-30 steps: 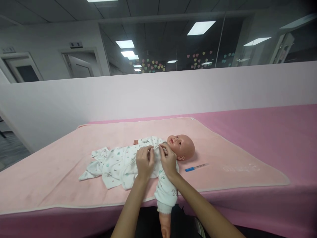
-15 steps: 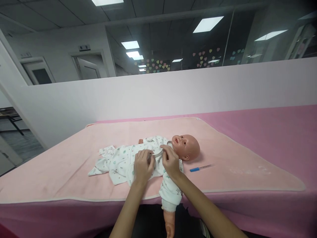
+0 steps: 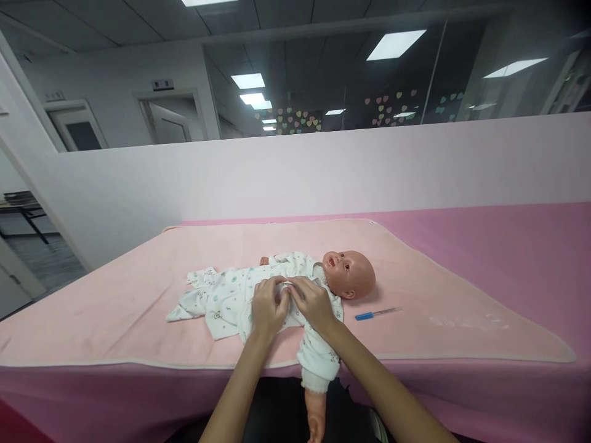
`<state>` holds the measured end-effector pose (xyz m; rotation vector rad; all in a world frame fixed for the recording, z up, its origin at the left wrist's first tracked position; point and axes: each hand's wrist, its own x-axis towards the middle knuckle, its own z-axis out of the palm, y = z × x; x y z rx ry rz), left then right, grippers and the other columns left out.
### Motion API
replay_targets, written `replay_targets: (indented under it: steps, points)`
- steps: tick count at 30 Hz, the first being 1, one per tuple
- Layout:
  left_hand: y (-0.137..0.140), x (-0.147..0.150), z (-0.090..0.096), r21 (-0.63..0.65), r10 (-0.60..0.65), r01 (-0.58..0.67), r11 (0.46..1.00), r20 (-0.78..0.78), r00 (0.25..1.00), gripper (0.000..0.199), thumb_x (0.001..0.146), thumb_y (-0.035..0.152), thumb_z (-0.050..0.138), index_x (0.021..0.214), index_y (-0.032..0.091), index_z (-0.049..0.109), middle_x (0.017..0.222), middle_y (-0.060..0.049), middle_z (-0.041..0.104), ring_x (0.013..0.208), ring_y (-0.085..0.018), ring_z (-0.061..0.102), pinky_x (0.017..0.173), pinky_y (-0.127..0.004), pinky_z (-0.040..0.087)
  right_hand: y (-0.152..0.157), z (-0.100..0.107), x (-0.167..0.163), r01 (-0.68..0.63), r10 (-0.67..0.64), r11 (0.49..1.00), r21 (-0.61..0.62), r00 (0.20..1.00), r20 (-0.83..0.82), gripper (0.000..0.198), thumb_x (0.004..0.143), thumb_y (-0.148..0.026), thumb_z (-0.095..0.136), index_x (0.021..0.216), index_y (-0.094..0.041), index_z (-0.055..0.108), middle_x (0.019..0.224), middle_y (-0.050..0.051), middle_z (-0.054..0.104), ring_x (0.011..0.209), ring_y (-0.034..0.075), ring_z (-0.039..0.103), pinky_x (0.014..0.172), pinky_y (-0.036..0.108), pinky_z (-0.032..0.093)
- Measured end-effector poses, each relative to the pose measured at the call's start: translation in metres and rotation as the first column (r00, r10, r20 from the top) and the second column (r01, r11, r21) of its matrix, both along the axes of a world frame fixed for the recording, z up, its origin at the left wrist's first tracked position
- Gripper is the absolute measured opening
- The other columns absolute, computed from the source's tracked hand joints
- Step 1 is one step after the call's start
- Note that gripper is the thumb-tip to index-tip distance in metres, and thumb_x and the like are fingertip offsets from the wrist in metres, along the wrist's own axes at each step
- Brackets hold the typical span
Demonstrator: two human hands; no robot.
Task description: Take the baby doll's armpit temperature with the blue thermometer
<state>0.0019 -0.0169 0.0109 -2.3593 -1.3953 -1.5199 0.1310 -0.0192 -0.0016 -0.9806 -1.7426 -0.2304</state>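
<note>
A baby doll (image 3: 357,275) lies on its back with its head to the right. It wears a white baby outfit (image 3: 224,295) with a small green and grey print. My left hand (image 3: 268,306) is closed, pinching the outfit's front at the chest. Right beside it, my right hand (image 3: 316,306) pinches the same pale edge or tie, the fingertips of both hands nearly meeting. The cloth between the fingers is mostly hidden. One sleeved doll arm (image 3: 316,406) hangs over the table's near edge, below my right wrist.
A glass thermometer (image 3: 376,313) with a blue end lies right of the doll, near its head. Under both is a peach blanket (image 3: 138,295) over a pink table cover (image 3: 530,264). A white low wall (image 3: 323,175) with glass above stands behind.
My right hand has moved left and slightly down, toward my left hand. The pale strip stretched between them is now bunched at the fingertips. The doll's pose looks unchanged.
</note>
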Motion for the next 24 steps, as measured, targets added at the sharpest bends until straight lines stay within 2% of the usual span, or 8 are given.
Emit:
replay_targets:
  steps: [5, 12, 24]
  points:
    - [-0.0009, 0.002, -0.0013, -0.008, 0.007, -0.007, 1.0, -0.006, 1.0, 0.014, 0.082, 0.024, 0.044, 0.089, 0.022, 0.056, 0.081, -0.001, 0.062, 0.078, -0.018, 0.054, 0.075, -0.032, 0.039, 0.0012, -0.0026, 0.0007, -0.004, 0.003, 0.999, -0.038, 1.0, -0.021, 0.02, 0.091, -0.023, 0.04, 0.088, -0.018, 0.059, 0.081, 0.004, 0.065, 0.075, 0.014, 0.061, 0.066, 0.024, 0.045]
    - [-0.0004, 0.0054, -0.0041, 0.018, 0.034, -0.034, 0.999, 0.002, 0.999, 0.01, 0.082, 0.024, 0.045, 0.083, 0.021, 0.055, 0.08, -0.001, 0.062, 0.077, -0.017, 0.053, 0.073, -0.031, 0.038, 0.0038, -0.0065, 0.0009, 0.026, -0.026, 1.0, -0.009, 1.0, 0.013, 0.017, 0.089, -0.022, 0.041, 0.083, -0.019, 0.057, 0.077, 0.003, 0.063, 0.069, 0.014, 0.058, 0.062, 0.024, 0.043]
    - [-0.0005, 0.0089, -0.0046, 0.103, 0.113, -0.111, 0.988, -0.015, 0.993, 0.006, 0.08, 0.02, 0.047, 0.08, 0.02, 0.053, 0.079, -0.001, 0.061, 0.076, -0.017, 0.052, 0.073, -0.031, 0.036, 0.0004, -0.0033, 0.0003, -0.015, 0.015, 1.0, -0.004, 1.0, -0.003, 0.021, 0.091, -0.022, 0.037, 0.083, -0.018, 0.056, 0.079, 0.005, 0.062, 0.072, 0.013, 0.059, 0.064, 0.023, 0.043]
